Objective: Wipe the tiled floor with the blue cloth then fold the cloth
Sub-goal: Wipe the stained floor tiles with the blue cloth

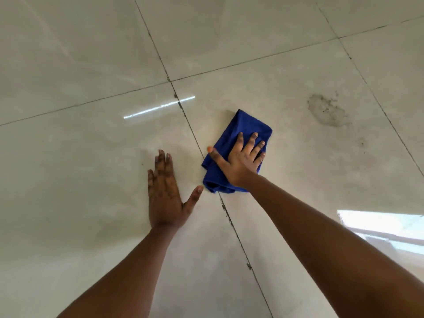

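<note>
Our right hand (241,157) presses flat on the blue cloth (231,143) — long axis running away from us — while our left hand (164,191) rests spread on the floor (68,157) beside it.

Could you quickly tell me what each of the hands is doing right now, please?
Left hand: open, flat on the tiled floor, holding nothing.
Right hand: open, fingers spread, pressing the blue cloth onto the floor.

Cloth (241,143) – solid royal blue. Floor tiles (91,53) – glossy beige-grey w/ dark grout; grey blotch (325,110).
</note>
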